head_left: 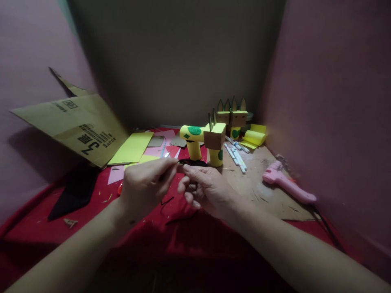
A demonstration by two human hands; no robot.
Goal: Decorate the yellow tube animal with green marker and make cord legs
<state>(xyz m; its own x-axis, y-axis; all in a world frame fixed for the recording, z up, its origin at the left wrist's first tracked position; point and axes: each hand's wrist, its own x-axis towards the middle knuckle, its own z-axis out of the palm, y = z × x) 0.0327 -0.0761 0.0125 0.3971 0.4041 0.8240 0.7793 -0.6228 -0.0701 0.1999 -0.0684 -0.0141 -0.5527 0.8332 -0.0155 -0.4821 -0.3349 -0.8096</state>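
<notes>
My left hand (149, 181) is closed in a pinch on one end of a small dark strip (181, 162) at the middle of the view. The fingertips of my right hand (203, 183) pinch the same strip from the other side, with the lower fingers curled. Just behind the hands stands a yellow paper-tube figure (195, 149) with green patches. Its brown box-shaped part (214, 140) carries dark spikes. Thin black strands (180, 221) lie on the red cloth below my hands.
A pink glue gun (288, 185) and several markers (236, 156) lie on a cardboard sheet (259, 199) at right. A large cardboard piece (91, 126) leans at left near yellow paper (131, 149). Another spiked figure (233, 118) stands behind, beside rolled yellow paper (255, 137).
</notes>
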